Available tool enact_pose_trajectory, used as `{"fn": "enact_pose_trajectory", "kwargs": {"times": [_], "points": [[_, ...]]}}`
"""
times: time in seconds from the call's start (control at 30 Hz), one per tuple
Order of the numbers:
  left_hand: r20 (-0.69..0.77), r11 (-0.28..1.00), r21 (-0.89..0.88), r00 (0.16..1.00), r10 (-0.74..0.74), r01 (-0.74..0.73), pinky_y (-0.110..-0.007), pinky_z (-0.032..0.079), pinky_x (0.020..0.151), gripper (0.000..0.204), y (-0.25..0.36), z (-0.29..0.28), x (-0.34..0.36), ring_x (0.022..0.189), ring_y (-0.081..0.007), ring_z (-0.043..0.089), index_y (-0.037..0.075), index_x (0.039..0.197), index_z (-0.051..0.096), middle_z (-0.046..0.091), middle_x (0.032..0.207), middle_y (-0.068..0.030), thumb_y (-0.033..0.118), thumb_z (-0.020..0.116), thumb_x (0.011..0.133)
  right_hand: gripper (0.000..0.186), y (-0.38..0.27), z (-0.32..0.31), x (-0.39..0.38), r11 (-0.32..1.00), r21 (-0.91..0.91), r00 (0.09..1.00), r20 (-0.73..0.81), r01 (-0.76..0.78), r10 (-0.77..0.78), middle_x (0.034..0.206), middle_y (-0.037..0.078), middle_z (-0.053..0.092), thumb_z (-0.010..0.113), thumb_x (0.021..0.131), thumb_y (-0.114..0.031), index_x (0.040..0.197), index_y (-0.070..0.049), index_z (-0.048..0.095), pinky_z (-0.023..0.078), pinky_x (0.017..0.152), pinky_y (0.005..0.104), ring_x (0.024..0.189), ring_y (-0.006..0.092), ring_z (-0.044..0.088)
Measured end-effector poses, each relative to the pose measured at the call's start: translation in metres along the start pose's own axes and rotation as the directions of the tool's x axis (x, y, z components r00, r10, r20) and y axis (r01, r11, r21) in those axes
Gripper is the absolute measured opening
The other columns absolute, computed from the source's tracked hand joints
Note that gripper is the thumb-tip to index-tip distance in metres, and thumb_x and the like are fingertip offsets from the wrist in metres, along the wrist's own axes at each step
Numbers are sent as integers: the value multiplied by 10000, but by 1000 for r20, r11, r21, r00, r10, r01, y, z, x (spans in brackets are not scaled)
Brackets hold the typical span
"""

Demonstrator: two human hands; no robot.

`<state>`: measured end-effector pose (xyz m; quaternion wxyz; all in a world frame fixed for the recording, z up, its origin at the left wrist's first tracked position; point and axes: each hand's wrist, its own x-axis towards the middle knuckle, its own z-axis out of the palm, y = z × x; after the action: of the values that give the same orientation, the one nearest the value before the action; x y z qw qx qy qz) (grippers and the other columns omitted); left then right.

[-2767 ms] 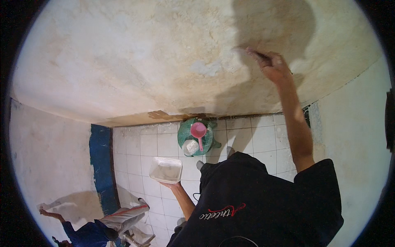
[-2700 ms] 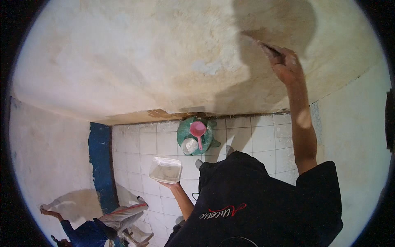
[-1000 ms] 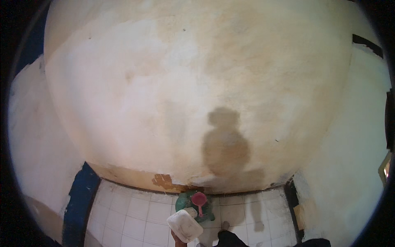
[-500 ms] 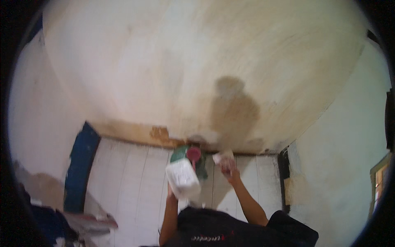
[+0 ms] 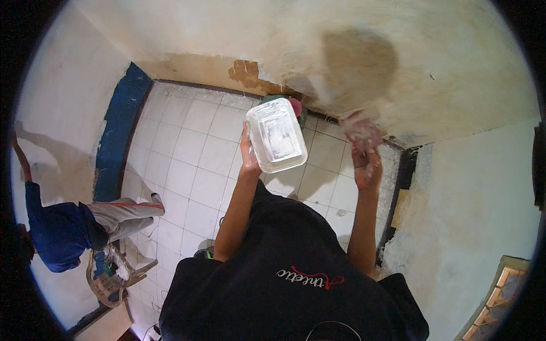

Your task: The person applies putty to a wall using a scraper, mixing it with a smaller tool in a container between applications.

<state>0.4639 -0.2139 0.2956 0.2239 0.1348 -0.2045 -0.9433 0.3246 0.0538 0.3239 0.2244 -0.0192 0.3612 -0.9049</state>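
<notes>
My left hand [image 5: 249, 152] grips a pale rectangular plastic tub [image 5: 278, 137] by its left side. White paste is smeared over the tub's inner base and walls. Away to the right, my right hand [image 5: 368, 170] is closed on a flat pinkish piece [image 5: 360, 128], smeared by motion, so its exact kind is unclear. Whitish residue coats the fingers. This piece is close to the lower part of the stained cream wall [image 5: 256, 34]; whether it touches cannot be told.
Behind the tub, a pink dipper [image 5: 295, 106] and a green container [image 5: 272, 99] stand on the tiled floor [image 5: 190, 142] by the wall. A co-worker in blue [image 5: 62, 233] reaches to the left wall beside a chair [image 5: 108, 278]. A dark blue band [image 5: 118, 122] edges that wall.
The view has tilted down, showing more floor and the co-worker. My right hand with the pinkish piece has moved rightward, farther from the tub. My left hand still holds the tub.
</notes>
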Motion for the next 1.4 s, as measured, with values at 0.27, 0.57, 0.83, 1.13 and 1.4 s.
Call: {"fn": "enact_pose_trajectory", "kwargs": {"times": [0.27,0.57,0.83,1.13,1.4], "points": [[226,1000,7,974,-6,5,-446,381,1085,663,16,-9,6,1249,-306,510,26,1438,367,503,1381,-153,523,296,1005,315,7,-9,-30,997,30,997,-44,64,-63,1207,114,577,560,958,-116,1244,7,509,503,874,328,1064,216,580],[-41,850,526,998,50,-21,-513,422,1052,791,74,-151,-3,1280,-315,460,95,1441,355,452,1410,-134,669,442,903,200,65,-44,-53,973,224,891,-429,-51,145,1017,125,665,577,942,-111,1117,-16,571,524,928,379,886,221,646],[-389,978,207,917,88,-6,-527,344,1108,762,167,-234,-36,1340,-339,377,144,1481,297,365,1486,-117,651,409,924,439,134,-234,-258,863,-431,763,-641,-262,-89,1094,69,622,570,927,-327,1267,-53,526,487,708,292,877,189,595],[-376,970,244,924,74,21,-546,359,1097,722,156,-216,24,1339,-335,380,137,1462,316,357,1487,-124,616,431,934,416,155,-181,-272,863,-450,702,-690,-228,-175,990,120,599,495,973,-325,1244,-12,529,490,712,305,831,225,555],[-226,938,327,973,-44,118,-488,356,1105,693,112,-145,85,1321,-312,412,103,1476,296,406,1452,-122,583,345,979,718,167,-167,-68,879,-473,890,-425,-63,-164,1300,308,493,727,836,-368,1210,192,481,225,1215,374,1298,331,426]]}}
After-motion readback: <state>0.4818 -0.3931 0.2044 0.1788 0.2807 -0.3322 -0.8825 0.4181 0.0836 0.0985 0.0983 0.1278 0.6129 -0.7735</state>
